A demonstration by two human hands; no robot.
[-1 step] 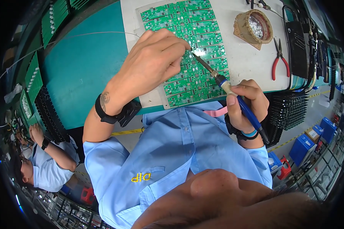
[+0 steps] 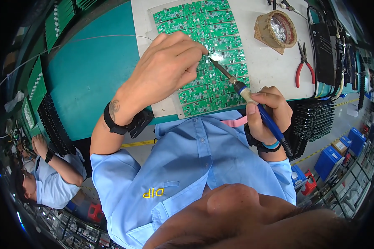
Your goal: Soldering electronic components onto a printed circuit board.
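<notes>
A panel of green circuit boards [image 2: 217, 90] lies on the white part of the bench, joined in several strips. My left hand [image 2: 166, 62] is closed above its left side, fingers pinched around a thin solder wire [image 2: 108, 35] that trails off to the left. The wire's end at my fingertips is mostly hidden. In my right hand [image 2: 272, 112], a soldering iron [image 2: 270, 122] with a blue handle is gripped like a pen. Its dark tip points up and left, meeting the panel close to my left fingertips, beside a bright glare spot.
A round brown pot [image 2: 281, 29] with silvery bits stands at the back right. Red-handled pliers [image 2: 304, 66] lie nearby, beside a black rack [image 2: 323, 45]. A teal mat [image 2: 91, 83] covers the left bench. Another person [image 2: 56, 178] works at far left, near more green boards [image 2: 37, 85].
</notes>
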